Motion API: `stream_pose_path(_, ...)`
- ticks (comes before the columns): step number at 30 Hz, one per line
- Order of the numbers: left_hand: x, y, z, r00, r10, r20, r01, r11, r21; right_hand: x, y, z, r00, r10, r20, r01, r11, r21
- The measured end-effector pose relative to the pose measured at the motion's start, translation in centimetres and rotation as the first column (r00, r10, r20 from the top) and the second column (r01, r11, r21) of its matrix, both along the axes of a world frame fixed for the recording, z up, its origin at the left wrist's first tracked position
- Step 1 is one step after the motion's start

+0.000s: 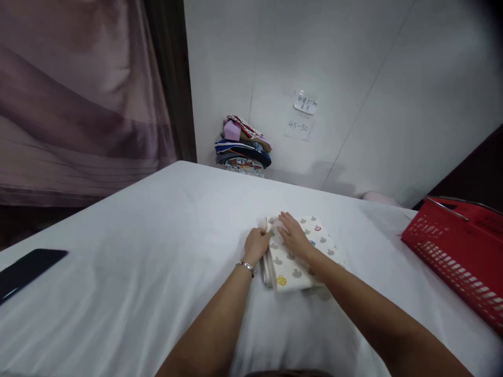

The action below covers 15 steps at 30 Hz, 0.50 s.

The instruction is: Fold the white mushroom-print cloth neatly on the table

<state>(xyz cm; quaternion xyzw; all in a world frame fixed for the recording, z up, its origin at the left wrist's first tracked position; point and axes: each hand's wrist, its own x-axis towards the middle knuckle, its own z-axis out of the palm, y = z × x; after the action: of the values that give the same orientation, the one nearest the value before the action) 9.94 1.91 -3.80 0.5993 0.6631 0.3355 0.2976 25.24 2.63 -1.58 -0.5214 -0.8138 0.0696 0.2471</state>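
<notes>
A folded white cloth printed with grey and coloured mouse-head shapes lies on the white-covered surface in front of me. At its left edge, my left hand has its fingers closed on the cloth's folded layers; a silver bracelet circles that wrist. My right hand rests flat on top of the cloth, fingers stretched out toward its far left corner. Part of the cloth is hidden beneath my right forearm.
A red plastic basket with a metal handle stands at the right. A dark phone lies at the far left. Folded clothes are stacked by the wall at the back, where paper labels hang. A pinkish curtain hangs at the left.
</notes>
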Motion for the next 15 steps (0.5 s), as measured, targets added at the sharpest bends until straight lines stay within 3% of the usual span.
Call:
stream_pose_path(6, -0.3, 0.1, 0.4, 0.999, -0.027, 0.033, 0.027, 1.0, 0.0, -1.5, -2.1, -0.8, 0.965, 0.101, 0.244, -0.05, 0.977, -0.205)
stream_pose_path(15, -0.6, 0.2, 0.5, 0.996, -0.018, 0.084, 0.019, 1.0, -0.015, -2.1, -4.2, 0.2, 0.971, 0.103, 0.214, -0.038, 0.956, -0.289)
